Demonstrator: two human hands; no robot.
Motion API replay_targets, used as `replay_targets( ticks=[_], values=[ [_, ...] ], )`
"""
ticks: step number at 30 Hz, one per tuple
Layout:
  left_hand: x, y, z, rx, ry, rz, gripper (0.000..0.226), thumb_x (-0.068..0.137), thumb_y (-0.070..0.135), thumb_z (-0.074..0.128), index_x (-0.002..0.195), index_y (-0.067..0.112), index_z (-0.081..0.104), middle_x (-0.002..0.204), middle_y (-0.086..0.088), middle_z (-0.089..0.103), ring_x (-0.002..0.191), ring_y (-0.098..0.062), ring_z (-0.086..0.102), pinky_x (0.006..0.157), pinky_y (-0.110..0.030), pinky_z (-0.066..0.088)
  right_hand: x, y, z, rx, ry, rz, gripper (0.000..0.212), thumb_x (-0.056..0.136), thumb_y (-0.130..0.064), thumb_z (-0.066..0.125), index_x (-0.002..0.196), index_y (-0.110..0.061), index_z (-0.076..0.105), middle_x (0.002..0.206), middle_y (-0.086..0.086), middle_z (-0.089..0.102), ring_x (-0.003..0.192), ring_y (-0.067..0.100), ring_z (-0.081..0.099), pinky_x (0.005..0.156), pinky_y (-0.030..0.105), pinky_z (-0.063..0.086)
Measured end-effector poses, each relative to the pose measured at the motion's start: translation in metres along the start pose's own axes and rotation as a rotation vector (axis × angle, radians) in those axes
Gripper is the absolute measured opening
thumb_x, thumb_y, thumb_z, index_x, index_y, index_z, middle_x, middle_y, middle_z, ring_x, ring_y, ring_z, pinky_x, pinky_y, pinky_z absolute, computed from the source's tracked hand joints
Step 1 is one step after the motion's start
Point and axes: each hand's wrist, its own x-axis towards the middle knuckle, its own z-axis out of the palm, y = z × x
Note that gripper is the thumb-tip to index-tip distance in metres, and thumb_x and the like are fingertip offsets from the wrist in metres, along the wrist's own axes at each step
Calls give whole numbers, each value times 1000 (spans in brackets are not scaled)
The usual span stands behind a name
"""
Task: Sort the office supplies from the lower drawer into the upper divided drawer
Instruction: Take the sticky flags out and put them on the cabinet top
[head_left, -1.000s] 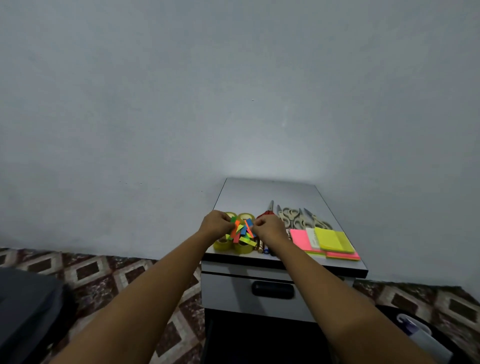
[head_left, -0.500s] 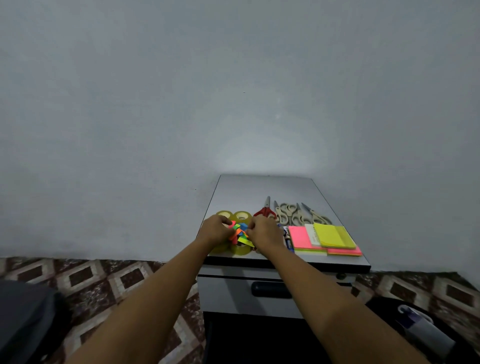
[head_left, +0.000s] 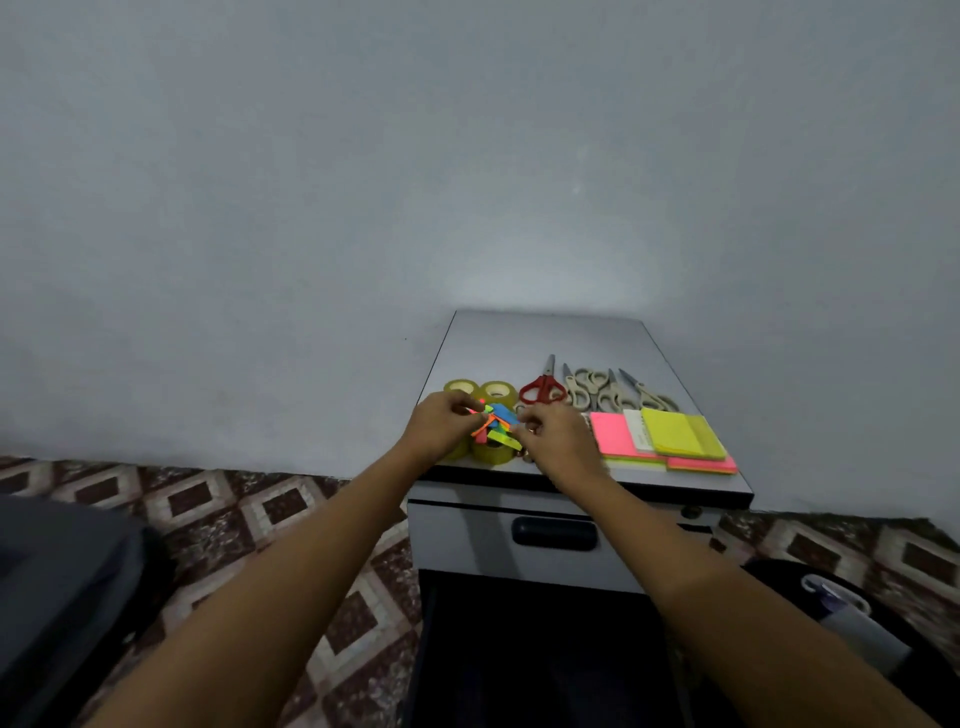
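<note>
Head view: left hand (head_left: 439, 428) and right hand (head_left: 558, 439) both pinching coloured paper strips (head_left: 496, 426) over tape rolls (head_left: 493, 453) at cabinet top (head_left: 545, 338) front-left edge. On cabinet top front-right, sticky pads (head_left: 670, 439); mid-top, scissors (head_left: 597, 389); rear of top open to wall. Under cabinet top, drawer (head_left: 467, 540) closed, contents hidden.

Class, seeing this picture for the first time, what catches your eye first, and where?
The bundle of neon paper strips stands out, pinched between the left hand and right hand above the tape rolls at the front left of the cabinet top. Next come the pink and yellow sticky note pads at front right, with a row of scissors behind them.
</note>
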Motion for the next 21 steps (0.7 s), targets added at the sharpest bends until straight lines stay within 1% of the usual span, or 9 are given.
replay_targets(
  ticks=[1,3,5,8,10,13,15,18,21],
  values=[
    [-10,2,0,-41,-42,9,18,84,16,68,99,5,69,85,-7,67,73,-11,61,70,-24,50,-8,0,-2,1,-3,-3,25,87,-26,64,105,-8,69,100,7,66,88,21,63,76,31,51],
    [-35,1,3,-91,-150,22,12,86,14,66,95,5,68,73,1,61,63,-2,55,59,-15,44,-28,5,-3,9,-8,-23,25,87,-24,66,106,-9,69,102,7,64,89,20,63,79,30,51],
    [-57,-5,9,-70,-264,19,8,88,16,64,91,10,68,68,5,58,59,1,54,53,-12,42,-49,10,-4,33,-40,-23,25,86,-24,67,107,-9,69,102,7,62,86,18,62,78,27,50],
    [-80,-27,21,19,-429,-23,3,87,20,65,86,18,66,80,-3,64,71,-10,57,63,-25,46,-84,23,3,46,-144,2,24,87,-23,67,107,-9,68,100,5,62,82,11,58,74,20,45],
    [-93,-47,34,101,-571,-62,4,87,20,65,84,23,66,88,-6,66,75,-12,59,71,-31,49,-110,38,17,47,-220,26,24,87,-23,66,107,-10,69,101,6,64,75,4,54,72,16,42],
    [-110,-77,54,204,-733,-125,6,88,18,64,92,18,67,86,-4,64,68,-7,56,64,-20,45,-148,61,47,58,-357,113,25,86,-23,67,107,-9,69,99,6,66,72,0,49,72,13,38],
    [-117,-94,62,297,-778,-117,13,88,13,61,97,10,70,92,-9,67,72,-10,59,63,-14,44,-168,71,65,63,-444,163,25,85,-24,68,106,-10,70,99,7,65,75,2,51,74,15,41],
    [-128,-127,84,512,-893,-103,22,88,13,58,107,8,68,112,-9,67,99,-19,61,81,-21,44,-193,91,95,74,-561,249,24,86,-24,67,106,-11,69,100,6,65,86,11,58,81,22,47],
    [-136,-153,101,693,-984,-85,26,90,14,53,113,9,65,120,-8,63,109,-22,58,88,-26,43,-205,105,118,78,-633,310,25,87,-23,66,109,-12,68,106,7,66,95,16,63,83,24,49]
  ],
)
